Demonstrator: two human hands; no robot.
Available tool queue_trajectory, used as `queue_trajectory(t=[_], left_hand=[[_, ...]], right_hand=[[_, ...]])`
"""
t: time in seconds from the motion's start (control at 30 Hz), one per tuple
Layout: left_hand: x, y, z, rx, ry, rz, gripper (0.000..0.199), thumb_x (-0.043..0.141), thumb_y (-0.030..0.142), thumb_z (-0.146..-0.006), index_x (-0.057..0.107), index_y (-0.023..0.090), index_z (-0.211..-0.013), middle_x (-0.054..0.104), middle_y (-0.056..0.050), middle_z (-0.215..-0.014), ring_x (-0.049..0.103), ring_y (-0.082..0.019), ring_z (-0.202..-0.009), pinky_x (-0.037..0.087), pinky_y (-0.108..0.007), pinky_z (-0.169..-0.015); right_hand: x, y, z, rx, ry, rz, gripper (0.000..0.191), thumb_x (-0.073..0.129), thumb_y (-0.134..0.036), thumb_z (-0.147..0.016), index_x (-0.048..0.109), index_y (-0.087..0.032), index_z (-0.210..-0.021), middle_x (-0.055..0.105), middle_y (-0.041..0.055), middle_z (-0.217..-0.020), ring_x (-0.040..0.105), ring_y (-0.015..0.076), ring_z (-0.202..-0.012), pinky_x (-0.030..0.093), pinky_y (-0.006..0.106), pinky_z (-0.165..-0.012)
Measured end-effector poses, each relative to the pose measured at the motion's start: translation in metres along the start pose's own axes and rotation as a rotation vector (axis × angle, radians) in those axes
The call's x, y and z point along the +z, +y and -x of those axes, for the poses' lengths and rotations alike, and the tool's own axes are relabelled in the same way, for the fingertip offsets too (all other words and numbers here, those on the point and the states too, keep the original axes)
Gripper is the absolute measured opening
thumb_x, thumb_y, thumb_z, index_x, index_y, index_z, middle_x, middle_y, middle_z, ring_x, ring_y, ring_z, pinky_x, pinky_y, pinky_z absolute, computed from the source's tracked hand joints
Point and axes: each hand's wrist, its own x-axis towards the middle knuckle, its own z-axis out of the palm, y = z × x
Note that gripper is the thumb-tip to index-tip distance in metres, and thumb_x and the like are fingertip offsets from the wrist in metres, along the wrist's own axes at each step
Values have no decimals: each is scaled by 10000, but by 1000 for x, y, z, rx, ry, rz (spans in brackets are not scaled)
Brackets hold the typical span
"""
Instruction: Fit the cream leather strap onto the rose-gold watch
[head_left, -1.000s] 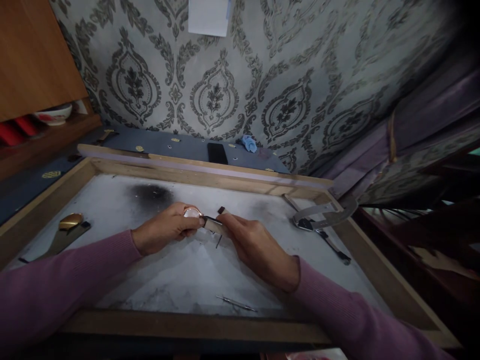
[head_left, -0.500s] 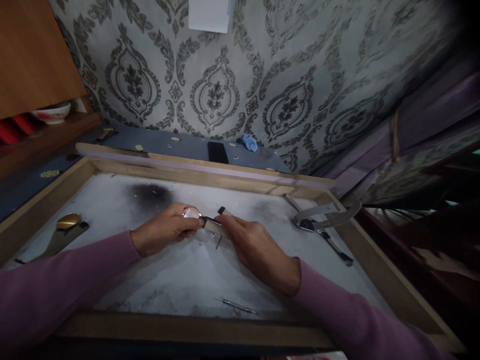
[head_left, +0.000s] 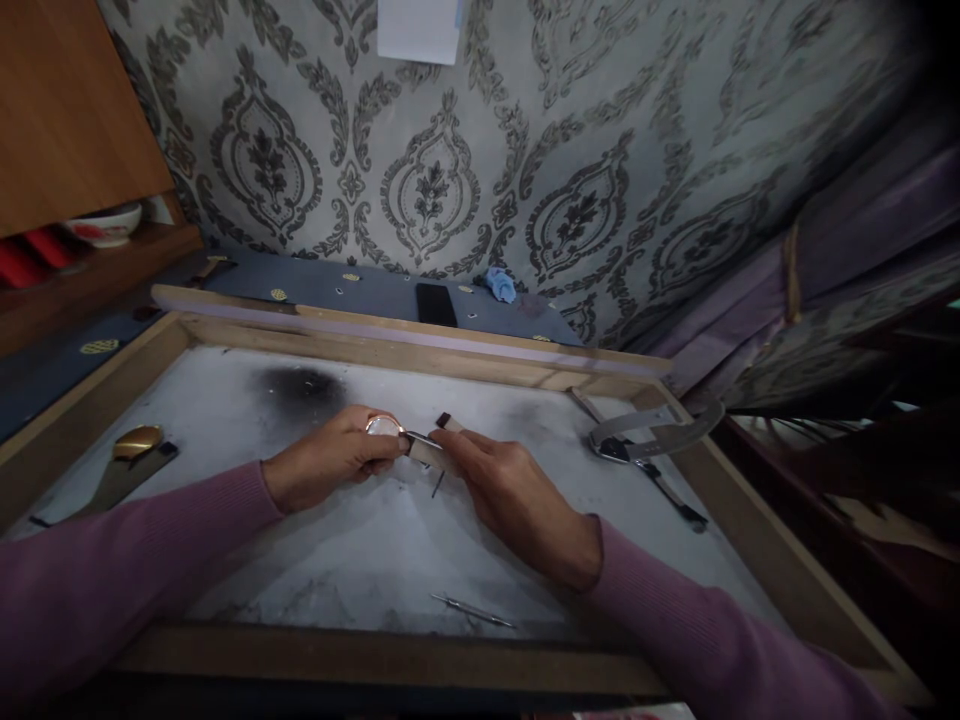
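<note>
A round watch case (head_left: 385, 426) with a rose-gold rim is pinched between the thumb and fingers of my left hand (head_left: 330, 458). From its right side a strap (head_left: 427, 455) runs toward my right hand (head_left: 521, 505), whose fingers are closed on a slim metal tool (head_left: 424, 439) that reaches the edge of the case. The strap's dark end (head_left: 444, 420) sticks up beyond my right fingers. A thin pointed piece (head_left: 437, 485) shows just below the strap. Both hands are above the white surface of a wooden tray (head_left: 360, 655).
A gold watch (head_left: 138, 441) with a dark strap lies at the tray's left. At the right is another watch (head_left: 615, 450) with straps. A metal pen-like tool (head_left: 474, 610) lies near the front. Behind the tray are a black phone (head_left: 436, 305) and a blue cloth (head_left: 500, 285).
The slim tool at the watch case has tilted slightly and catches more light. My hands have barely moved.
</note>
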Motion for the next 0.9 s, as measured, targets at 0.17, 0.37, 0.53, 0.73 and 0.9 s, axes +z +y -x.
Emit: queue_trajectory(t=[0.17, 0.37, 0.53, 0.73, 0.9], left_hand=[[0, 1, 1, -1, -8, -25, 267, 571, 331, -718, 421, 187, -551, 364, 69, -484, 252, -70, -446, 163, -236, -430], [-1, -2, 1, 19, -13, -25, 280, 577, 321, -728, 419, 185, -542, 356, 72, -475, 245, -66, -439, 162, -237, -427], [-1, -3, 1, 25, -21, 3, 280, 580, 320, -731, 418, 183, -548, 352, 72, -480, 243, -63, -443, 154, -236, -427], [0, 0, 2, 17, -32, 22, 268, 591, 321, -719, 418, 191, -560, 348, 78, -473, 227, -61, -431, 135, -240, -423], [2, 2, 3, 20, -29, 33, 272, 600, 332, -697, 422, 188, -550, 357, 77, -465, 245, -58, -430, 140, -238, -425]], right_hand=[[-2, 0, 0, -26, 8, 9, 401, 375, 65, -771, 537, -155, -1065, 593, 42, -834, 535, 137, -676, 388, 236, -609], [1, 3, 1, -64, 40, 30, 454, 351, 66, -773, 538, -174, -1110, 617, 47, -875, 560, 141, -714, 416, 239, -622], [1, 4, 2, -74, 43, 10, 438, 363, 65, -793, 555, -172, -1107, 623, 59, -917, 587, 147, -767, 447, 247, -679], [2, 5, 3, -82, 53, 4, 450, 385, 49, -810, 558, -194, -1148, 629, 56, -922, 602, 151, -787, 472, 253, -690], [3, 5, 2, -90, 47, 17, 430, 362, 48, -818, 567, -162, -1132, 633, 67, -907, 608, 155, -770, 479, 258, -672]])
